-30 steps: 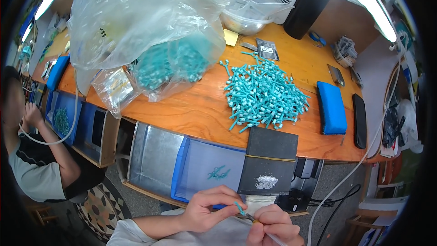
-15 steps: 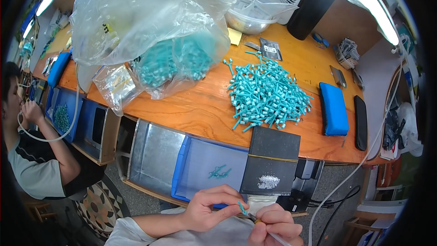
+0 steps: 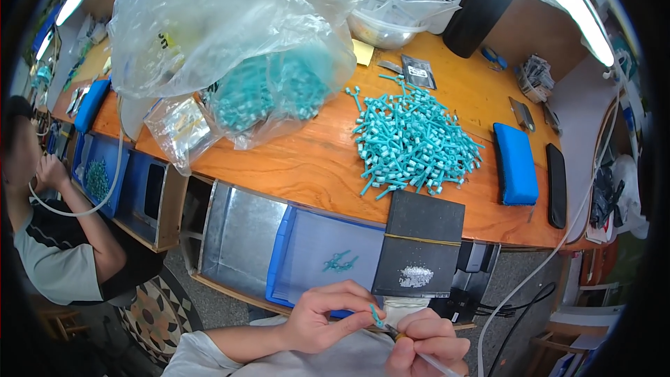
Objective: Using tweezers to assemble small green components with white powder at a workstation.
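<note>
Low in the view, my left hand (image 3: 328, 318) pinches a small teal stick-like piece (image 3: 377, 315) between thumb and fingertips. My right hand (image 3: 429, 342) grips a pen-like tool (image 3: 399, 336) with a thin tip, a yellowish collar and a pale tube trailing from its back. The tool's tip is at the lower end of the teal piece; whether they touch I cannot tell. Just beyond my hands, a black board (image 3: 423, 227) with a rubber band around it carries a little heap of tiny clear stones (image 3: 417, 276).
A blue tray (image 3: 280, 255) in a drawer holds several teal pieces (image 3: 340, 261). Behind lies a large pile of teal pieces with whitish ends (image 3: 415, 143). A clear plastic bag (image 3: 230, 28) of similar pieces stands left. A blue case (image 3: 516, 164) lies right. Another person (image 3: 66, 237) sits at left.
The view has shifted slightly, so the bench appears a little further right. Both hands keep their holds, with the tool tip still by the teal piece.
</note>
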